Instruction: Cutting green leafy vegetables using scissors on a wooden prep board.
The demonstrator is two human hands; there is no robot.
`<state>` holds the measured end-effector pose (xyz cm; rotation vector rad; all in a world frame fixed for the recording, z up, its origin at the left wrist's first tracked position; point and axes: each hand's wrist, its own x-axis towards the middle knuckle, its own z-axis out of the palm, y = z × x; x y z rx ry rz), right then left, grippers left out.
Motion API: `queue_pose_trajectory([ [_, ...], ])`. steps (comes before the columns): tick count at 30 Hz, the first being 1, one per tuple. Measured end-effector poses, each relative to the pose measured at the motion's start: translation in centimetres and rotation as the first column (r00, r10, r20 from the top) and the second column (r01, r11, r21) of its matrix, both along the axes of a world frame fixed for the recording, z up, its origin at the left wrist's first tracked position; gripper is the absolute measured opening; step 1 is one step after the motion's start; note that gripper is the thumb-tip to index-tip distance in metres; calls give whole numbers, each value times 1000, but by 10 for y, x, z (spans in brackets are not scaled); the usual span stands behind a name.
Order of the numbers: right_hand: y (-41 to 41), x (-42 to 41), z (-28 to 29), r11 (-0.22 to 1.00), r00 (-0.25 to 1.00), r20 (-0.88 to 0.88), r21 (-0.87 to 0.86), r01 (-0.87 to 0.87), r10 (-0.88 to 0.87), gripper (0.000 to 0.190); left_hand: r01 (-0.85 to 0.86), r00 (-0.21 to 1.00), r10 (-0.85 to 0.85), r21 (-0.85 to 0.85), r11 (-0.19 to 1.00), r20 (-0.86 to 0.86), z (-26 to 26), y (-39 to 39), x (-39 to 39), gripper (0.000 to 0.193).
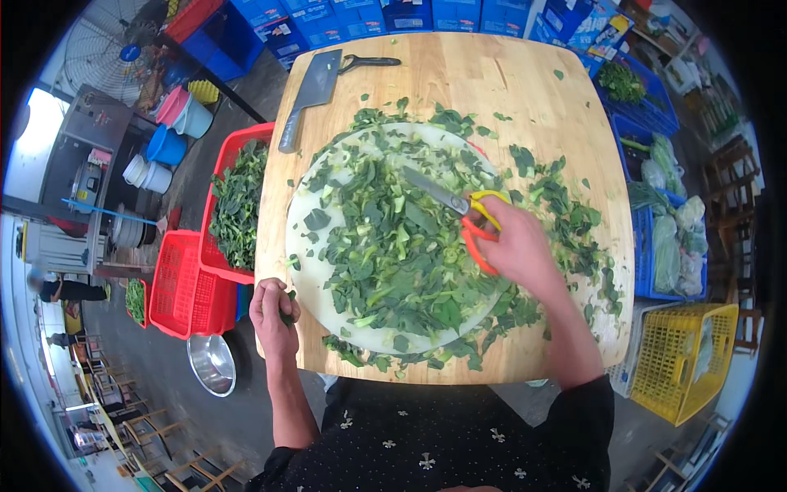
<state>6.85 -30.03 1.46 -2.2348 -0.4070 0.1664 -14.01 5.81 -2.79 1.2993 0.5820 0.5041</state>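
Note:
My right hand (510,240) holds kitchen scissors (439,192) with one yellow and one red handle loop, the blades pointing up and left over a pile of cut leafy greens (393,246). The greens cover much of a round white cutting board (307,270) and spill onto the wooden table (455,80). My left hand (275,313) is closed around a small bit of green leaf, at the table's left edge beside the board. Whether the scissor blades are fully closed is hard to tell.
A cleaver (313,86) and a black-handled peeler (369,61) lie at the table's far left. Left stands a red basket of greens (237,209), near empty red baskets (184,283) and a steel bowl (211,364). Blue crates (644,246) and a yellow crate (682,363) stand right.

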Motion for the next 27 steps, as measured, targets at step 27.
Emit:
queue_pose_trajectory([
  [27,80,-17,15,983,997,58,182,39,-51,24,-153,984,176,331,931,-40,-37,12,-36,20],
])
